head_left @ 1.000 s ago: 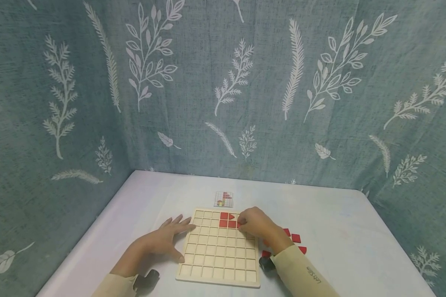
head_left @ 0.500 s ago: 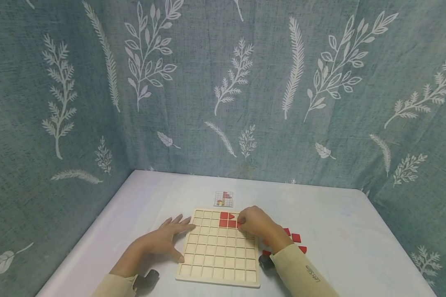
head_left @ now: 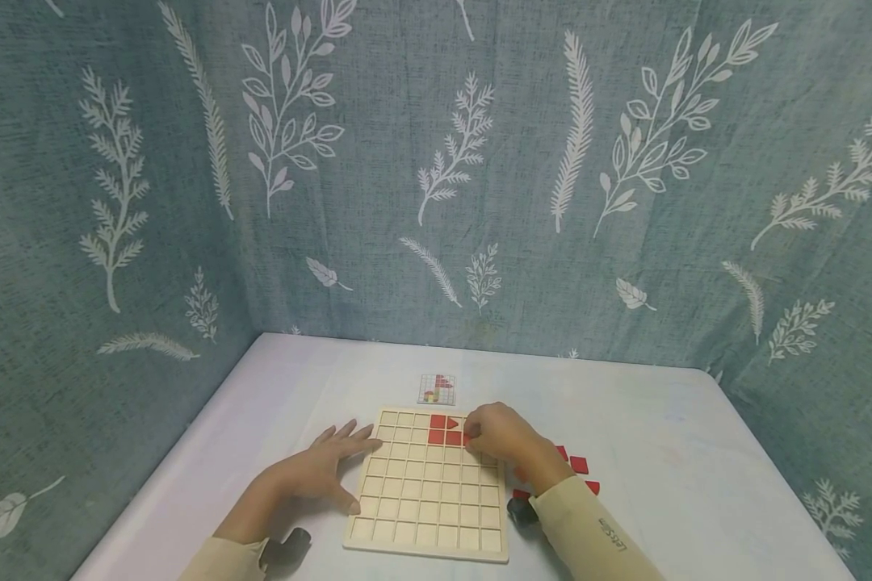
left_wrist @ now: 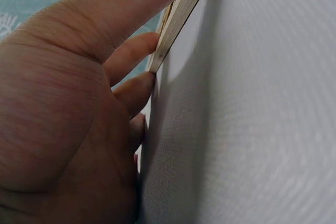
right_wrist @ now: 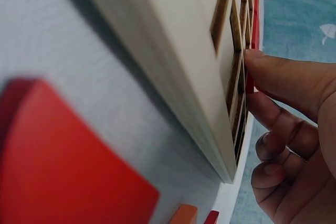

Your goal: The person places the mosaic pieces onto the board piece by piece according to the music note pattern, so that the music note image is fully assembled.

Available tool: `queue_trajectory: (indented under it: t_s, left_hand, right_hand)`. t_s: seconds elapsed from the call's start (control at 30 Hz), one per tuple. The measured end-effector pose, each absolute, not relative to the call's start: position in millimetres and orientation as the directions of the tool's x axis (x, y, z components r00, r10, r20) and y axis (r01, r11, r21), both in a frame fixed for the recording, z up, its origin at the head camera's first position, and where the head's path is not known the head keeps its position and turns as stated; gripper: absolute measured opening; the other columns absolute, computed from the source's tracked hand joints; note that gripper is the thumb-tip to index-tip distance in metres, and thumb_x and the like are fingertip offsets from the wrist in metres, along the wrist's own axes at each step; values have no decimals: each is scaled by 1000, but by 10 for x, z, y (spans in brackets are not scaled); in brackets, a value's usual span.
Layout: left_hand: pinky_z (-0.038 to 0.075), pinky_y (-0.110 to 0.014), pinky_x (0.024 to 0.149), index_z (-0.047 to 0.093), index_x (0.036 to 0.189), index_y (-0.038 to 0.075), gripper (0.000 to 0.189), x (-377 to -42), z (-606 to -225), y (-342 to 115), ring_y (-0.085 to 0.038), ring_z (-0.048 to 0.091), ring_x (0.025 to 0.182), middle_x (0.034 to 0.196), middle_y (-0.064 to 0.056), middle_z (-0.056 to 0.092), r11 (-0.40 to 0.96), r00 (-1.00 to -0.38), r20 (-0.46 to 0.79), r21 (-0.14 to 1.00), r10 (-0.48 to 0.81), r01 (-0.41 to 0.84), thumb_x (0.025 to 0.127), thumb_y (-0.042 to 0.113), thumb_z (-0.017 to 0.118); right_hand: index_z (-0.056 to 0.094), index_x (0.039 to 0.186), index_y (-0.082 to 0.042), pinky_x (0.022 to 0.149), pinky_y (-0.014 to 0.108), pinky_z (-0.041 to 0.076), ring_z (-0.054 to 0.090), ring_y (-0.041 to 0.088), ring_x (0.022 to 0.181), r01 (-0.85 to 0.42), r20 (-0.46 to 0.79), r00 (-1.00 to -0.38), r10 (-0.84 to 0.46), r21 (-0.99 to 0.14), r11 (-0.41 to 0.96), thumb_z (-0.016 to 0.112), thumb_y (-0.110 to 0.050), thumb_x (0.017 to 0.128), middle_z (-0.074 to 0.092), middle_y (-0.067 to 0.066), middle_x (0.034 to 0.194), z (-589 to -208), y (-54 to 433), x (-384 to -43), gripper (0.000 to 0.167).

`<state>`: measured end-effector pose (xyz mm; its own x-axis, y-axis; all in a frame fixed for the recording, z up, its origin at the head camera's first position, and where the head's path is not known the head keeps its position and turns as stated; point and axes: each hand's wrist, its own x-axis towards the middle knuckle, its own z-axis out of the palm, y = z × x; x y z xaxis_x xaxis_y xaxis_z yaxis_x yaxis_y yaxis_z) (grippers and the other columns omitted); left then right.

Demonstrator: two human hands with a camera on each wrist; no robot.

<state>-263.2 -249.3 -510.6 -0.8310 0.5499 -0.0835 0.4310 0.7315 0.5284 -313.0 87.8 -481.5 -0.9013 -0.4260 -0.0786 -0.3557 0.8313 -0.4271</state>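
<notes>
A pale wooden grid board (head_left: 425, 510) lies on the white table. My left hand (head_left: 316, 468) has its fingers spread, with thumb and fingertips against the board's left edge; the left wrist view shows the board's wooden side (left_wrist: 181, 17) by the fingers. Over the far right of the board, my right hand (head_left: 505, 436) pinches a small red tile (right_wrist: 250, 81) between thumb and index finger, at the second row. Left of it sit a red square (head_left: 438, 421), a red pointed piece (head_left: 452, 424) and more red squares (head_left: 454, 437). The pinched tile's exact shape is hidden.
Behind the board lies a small picture card (head_left: 437, 390) with a coloured grid pattern. Loose red pieces (head_left: 579, 465) lie to the right, partly under my right forearm; an orange piece (right_wrist: 184, 214) shows there too. A leaf-patterned curtain (head_left: 407, 177) borders the table.
</notes>
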Motion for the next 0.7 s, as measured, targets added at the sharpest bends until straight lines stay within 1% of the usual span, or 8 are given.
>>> queue_trajectory:
  t_s: [0.2,0.37,0.53,0.7]
  left_hand:
    - [-3,-57,115,45,147,22,108,-2630,-5097,-2488,-36,5,147,158,-11,25,734,-832,-92,530,548,425,54,62,82]
    - [-3,-57,115,46,146,22,107,-2624,-5091,-2489,-36,4,147,158,-10,25,733,-833,-92,534,546,421,54,62,83]
    - [-2,-58,115,46,146,22,108,-2628,-5086,-2490,-36,5,147,158,-11,25,733,-833,-89,532,546,424,53,61,83]
    - [-3,-57,115,46,146,22,108,-2621,-5082,-2491,-36,4,147,158,-11,25,733,-832,-94,534,546,421,53,61,83]
  right_hand:
    - [73,97,-16,86,39,53,60,14,88,-376,-64,-894,-444,-431,820,80,-22,80,65,-8,90,-4814,909,-3143,20]
    - [73,100,-14,83,38,52,59,14,88,-398,-35,-888,-459,-441,805,79,-22,81,64,-8,90,-4788,965,-3138,22]
    - [72,100,-13,82,38,52,57,15,87,-415,-19,-884,-467,-431,801,75,-21,84,63,-8,90,-4748,1101,-3125,18]
    - [72,99,-14,80,39,52,58,15,86,-404,-16,-892,-452,-422,812,74,-19,84,62,-8,87,-4707,1274,-3092,15]
